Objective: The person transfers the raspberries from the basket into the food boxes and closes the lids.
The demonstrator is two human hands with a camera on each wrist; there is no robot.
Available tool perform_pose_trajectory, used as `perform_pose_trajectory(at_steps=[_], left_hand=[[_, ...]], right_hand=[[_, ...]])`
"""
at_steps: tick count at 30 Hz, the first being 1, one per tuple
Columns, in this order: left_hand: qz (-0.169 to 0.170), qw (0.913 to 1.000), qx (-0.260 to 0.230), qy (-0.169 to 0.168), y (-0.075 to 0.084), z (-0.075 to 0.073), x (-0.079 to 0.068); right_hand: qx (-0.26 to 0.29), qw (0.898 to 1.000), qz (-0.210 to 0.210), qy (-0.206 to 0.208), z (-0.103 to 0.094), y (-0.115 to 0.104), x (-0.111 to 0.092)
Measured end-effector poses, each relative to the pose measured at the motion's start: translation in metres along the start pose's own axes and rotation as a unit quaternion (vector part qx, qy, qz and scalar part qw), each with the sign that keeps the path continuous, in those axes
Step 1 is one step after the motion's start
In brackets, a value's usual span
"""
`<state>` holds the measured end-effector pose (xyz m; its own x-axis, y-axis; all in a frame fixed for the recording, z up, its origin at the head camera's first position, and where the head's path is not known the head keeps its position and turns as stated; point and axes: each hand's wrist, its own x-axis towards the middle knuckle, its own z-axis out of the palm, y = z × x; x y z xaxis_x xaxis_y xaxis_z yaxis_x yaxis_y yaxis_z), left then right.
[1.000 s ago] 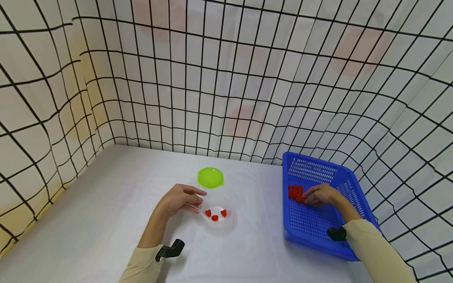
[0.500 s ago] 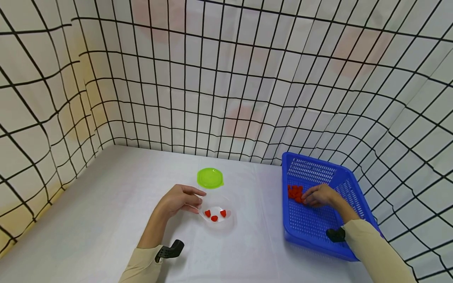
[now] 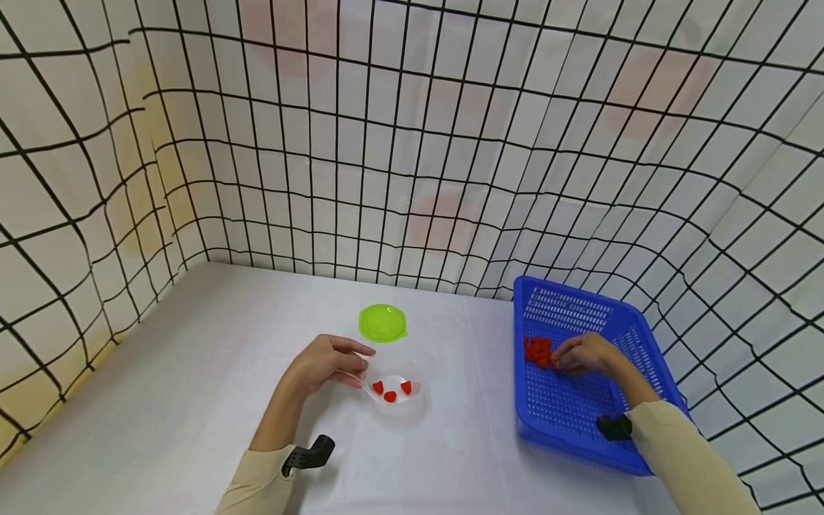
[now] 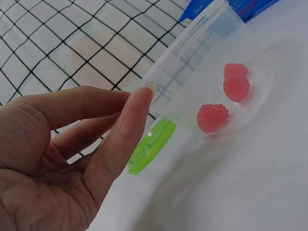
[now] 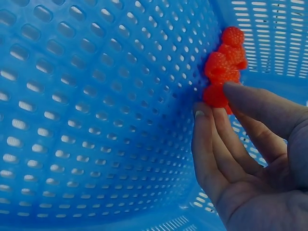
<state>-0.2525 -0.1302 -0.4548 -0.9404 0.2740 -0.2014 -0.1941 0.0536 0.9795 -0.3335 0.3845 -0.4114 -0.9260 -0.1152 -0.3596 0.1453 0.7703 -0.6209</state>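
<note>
On the white table my left hand (image 3: pixel 328 363) pinches the rim of a clear plastic container (image 3: pixel 400 366) between thumb and fingers. Three red raspberries lie on its bottom, one of them this nearer raspberry (image 4: pixel 212 118) in the left wrist view. Inside a blue plastic basket (image 3: pixel 517 386), my right hand (image 3: pixel 582 354) has its thumb and fingertips around a raspberry (image 5: pixel 215 96). That berry sits at the near end of a cluster of raspberries (image 5: pixel 226 62), partly covered by the fingertips. The cluster lies by the basket's left wall.
A round green lid (image 3: pixel 383 323) lies flat behind the container. Black wire mesh (image 3: pixel 386 172) over white cloth encloses the table at the back and both sides. The basket's raised walls surround the right hand, close to the mesh on the right.
</note>
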Motion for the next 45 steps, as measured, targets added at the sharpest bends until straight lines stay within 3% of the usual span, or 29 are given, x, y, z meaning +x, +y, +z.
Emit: perform_pose_trajectory(at_steps=[8, 24, 30, 38, 45], left_hand=[[0.0, 1.0, 0.008, 0.003, 0.003, 0.0, -0.001], [0.002, 1.0, 0.007, -0.002, 0.003, 0.0, 0.0], [0.002, 1.0, 0.004, -0.002, 0.002, 0.0, -0.001], [-0.001, 1.0, 0.0, -0.001, 0.001, 0.0, 0.0], [0.007, 1.0, -0.003, -0.006, -0.001, -0.001, 0.001]], right_hand=[[0.004, 1.0, -0.028, 0.001, -0.007, -0.013, -0.008], [-0.01, 0.995, -0.1, 0.022, -0.022, -0.066, -0.029], [0.019, 0.991, -0.128, 0.019, -0.024, -0.086, -0.028], [0.013, 0.989, -0.145, 0.011, -0.01, -0.117, -0.024], [0.023, 0.983, -0.181, -0.016, 0.016, -0.146, -0.016]])
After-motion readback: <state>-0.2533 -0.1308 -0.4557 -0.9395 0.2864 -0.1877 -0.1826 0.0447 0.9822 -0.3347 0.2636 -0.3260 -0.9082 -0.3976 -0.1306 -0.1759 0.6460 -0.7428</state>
